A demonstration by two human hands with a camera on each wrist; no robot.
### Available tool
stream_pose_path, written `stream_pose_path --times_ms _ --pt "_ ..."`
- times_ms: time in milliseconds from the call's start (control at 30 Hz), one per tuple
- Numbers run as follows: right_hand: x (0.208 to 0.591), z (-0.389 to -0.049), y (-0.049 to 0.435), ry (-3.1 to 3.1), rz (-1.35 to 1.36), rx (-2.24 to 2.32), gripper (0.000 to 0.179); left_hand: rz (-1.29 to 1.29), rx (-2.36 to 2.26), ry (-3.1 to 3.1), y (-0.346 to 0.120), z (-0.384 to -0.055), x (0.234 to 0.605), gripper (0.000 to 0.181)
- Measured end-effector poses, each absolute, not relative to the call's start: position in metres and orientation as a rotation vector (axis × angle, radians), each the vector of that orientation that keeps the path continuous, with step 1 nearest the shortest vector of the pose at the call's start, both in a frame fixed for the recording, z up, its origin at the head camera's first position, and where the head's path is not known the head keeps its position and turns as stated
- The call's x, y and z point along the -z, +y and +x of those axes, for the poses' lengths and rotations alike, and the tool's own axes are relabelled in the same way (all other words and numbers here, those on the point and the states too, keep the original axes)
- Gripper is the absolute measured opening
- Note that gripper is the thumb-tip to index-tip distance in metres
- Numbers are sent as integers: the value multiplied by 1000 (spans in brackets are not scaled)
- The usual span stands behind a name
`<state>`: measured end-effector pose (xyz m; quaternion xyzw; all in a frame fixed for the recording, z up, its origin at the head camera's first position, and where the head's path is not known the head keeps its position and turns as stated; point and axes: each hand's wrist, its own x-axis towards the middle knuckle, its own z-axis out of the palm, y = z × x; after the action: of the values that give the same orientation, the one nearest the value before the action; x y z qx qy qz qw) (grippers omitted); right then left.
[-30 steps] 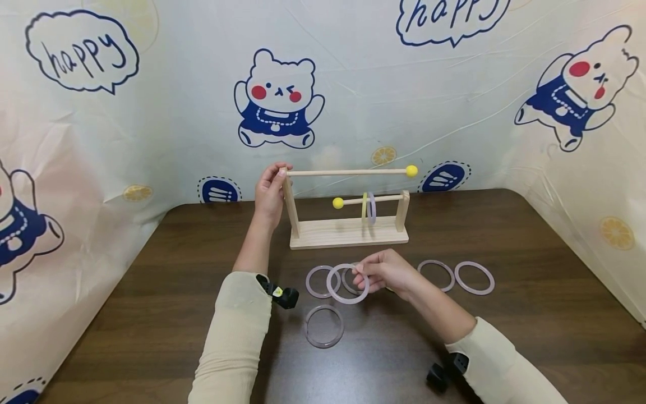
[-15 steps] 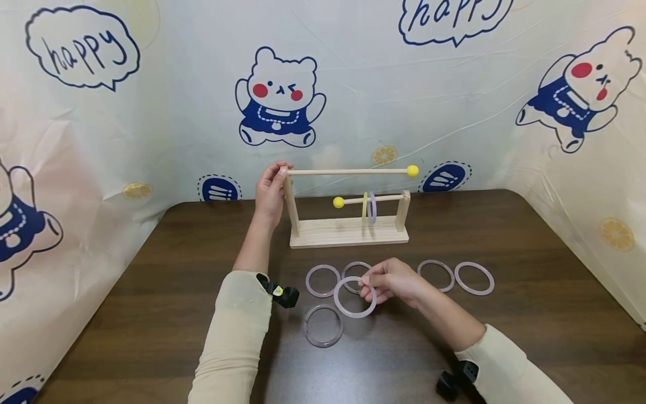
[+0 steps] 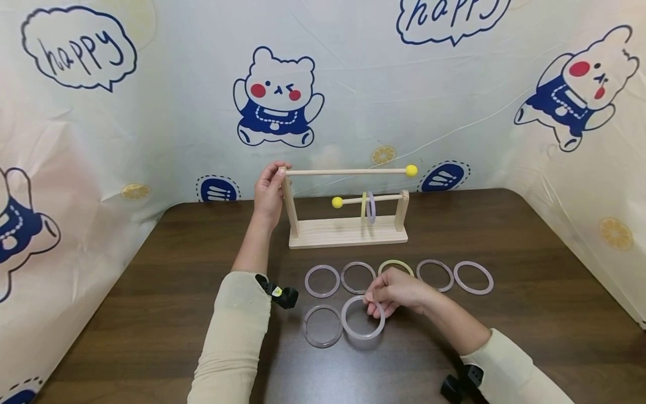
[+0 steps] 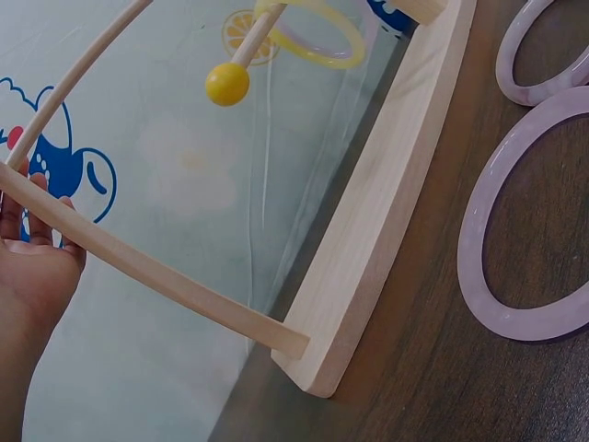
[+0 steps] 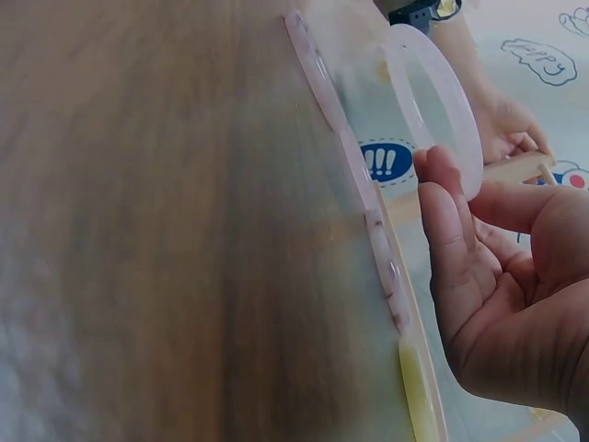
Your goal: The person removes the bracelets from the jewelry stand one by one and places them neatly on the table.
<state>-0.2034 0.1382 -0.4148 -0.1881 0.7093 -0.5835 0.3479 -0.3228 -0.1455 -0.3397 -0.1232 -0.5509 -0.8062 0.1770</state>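
Note:
My left hand grips the top of the tall post of a wooden bangle stand, thumb in front and fingers behind. On the stand's lower rod hang a yellow bangle and a lilac bangle; its upper rod is bare. Over the table, my right hand pinches a pale lilac bangle by its upper right edge, thumb against fingertips. This bangle is tilted, close beside a greyish clear bangle. The right wrist view shows the pinched bangle raised from the tabletop.
Between stand and right hand runs a row of bangles: a lilac one, a yellow-green one partly hidden by the hand, and several others, ending in a lilac one at right. A printed curtain stands behind the brown table.
My right hand has drawn the pinched bangle toward me and slightly right, off the row, uncovering the yellow-green bangle. My left hand and the stand have stayed put.

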Motion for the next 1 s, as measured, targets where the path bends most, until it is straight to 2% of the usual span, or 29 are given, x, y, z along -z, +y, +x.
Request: stream_pose_path --times_ms 267,1000 --pt "413 -201 142 1856 -562 1399 19 -355 2262 -1581 -146 -322 339 11" --pt "416 -200 145 1933 -560 1318 14 -359 2270 -1582 -146 -322 339 11"
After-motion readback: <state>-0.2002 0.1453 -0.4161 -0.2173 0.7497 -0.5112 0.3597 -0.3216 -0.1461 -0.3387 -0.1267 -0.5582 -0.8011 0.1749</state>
